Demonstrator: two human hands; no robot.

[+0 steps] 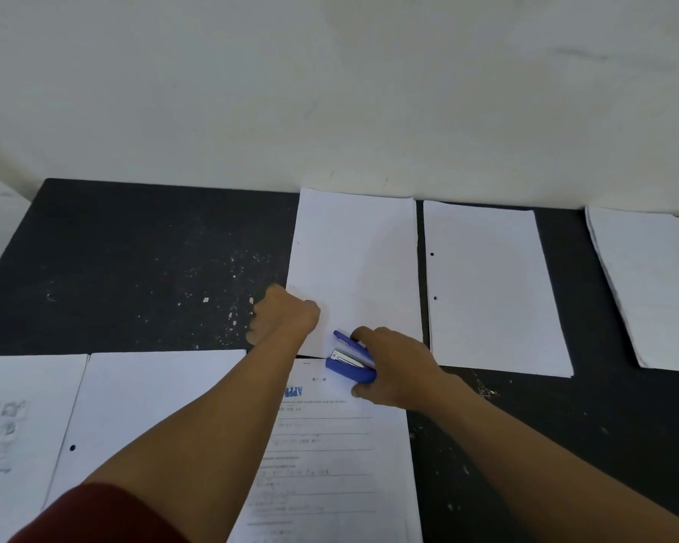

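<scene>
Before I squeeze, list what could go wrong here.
1. The stapler in the right hand lies over the top edge of the form. Its lower arm might catch that form along with the sheets.
2. The left hand sits only at the sheets' left edge, so they may slip and be stapled askew.

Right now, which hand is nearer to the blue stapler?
The right hand: it grips the blue stapler from its right side. The left hand, curled, holds the left edge of the blank paper stack, just left of the stapler, apart from it.
</scene>
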